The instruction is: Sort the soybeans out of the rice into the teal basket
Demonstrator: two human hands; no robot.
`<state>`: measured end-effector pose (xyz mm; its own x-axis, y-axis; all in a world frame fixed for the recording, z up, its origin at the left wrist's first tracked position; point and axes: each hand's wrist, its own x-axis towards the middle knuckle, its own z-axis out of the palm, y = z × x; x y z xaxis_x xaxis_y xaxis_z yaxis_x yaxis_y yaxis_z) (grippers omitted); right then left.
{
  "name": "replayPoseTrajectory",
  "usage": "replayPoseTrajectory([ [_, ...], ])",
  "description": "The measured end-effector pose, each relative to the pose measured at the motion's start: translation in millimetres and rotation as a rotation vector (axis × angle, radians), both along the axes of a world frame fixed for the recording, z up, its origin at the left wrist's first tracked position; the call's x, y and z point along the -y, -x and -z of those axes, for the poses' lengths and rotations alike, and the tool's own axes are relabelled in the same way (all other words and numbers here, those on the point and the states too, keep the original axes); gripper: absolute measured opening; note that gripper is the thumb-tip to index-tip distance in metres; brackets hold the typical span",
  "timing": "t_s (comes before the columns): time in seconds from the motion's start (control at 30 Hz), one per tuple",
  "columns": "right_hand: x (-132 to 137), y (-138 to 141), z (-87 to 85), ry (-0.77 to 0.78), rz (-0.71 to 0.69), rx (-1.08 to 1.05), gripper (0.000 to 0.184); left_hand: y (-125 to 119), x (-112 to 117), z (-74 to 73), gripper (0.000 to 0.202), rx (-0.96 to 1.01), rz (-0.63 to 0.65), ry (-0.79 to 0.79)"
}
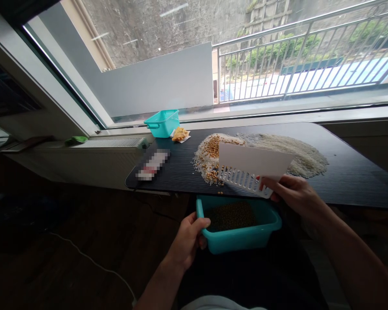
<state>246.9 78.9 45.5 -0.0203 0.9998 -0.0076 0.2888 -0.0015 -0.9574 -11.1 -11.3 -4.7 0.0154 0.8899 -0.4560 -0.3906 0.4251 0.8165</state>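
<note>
Gripped the left end of a turquoise tub in the left hand, pressing the thumb over the rim and curling the other fingers against the outer wall. Held the tub low, just off the near edge of the black bench, above the lap. Saw inside it a bed of small dark grains, too dim to name.

Pinched the lower right part of a white slotted scraper between the closed fingers of the right hand, near the end of the slot row. Had the scraper tilted above the bench's near edge, pointing the slots downward, toward the tub. Could not tell touching from hovering over the grains behind it.

Saw there, partly hidden by the scraper, a heap of white rice mixed with yellow beans, and adjoining it on the right a broad spread of pale grain. Spotted a few stray beans near the bench edge.

Noted a turquoise basket at the far left corner, below the window, with a crumpled yellow piece on white paper just beside it. Saw also a pixelated flat item at the left end.
</note>
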Motion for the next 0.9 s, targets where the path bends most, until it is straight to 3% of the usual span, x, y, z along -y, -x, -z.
replayPoseTrajectory([
  [0.37, 13, -10, 2.5, 0.039, 0.078, -0.002, 0.059, 0, 0, -1.5, 0.032, -0.006, -0.002, 0.008],
  [0.9, 10, -8, -3.3, 0.069, -0.022, 0.003, 0.064, 1, 1, -0.3, 0.031, 0.001, 0.005, -0.004],
])
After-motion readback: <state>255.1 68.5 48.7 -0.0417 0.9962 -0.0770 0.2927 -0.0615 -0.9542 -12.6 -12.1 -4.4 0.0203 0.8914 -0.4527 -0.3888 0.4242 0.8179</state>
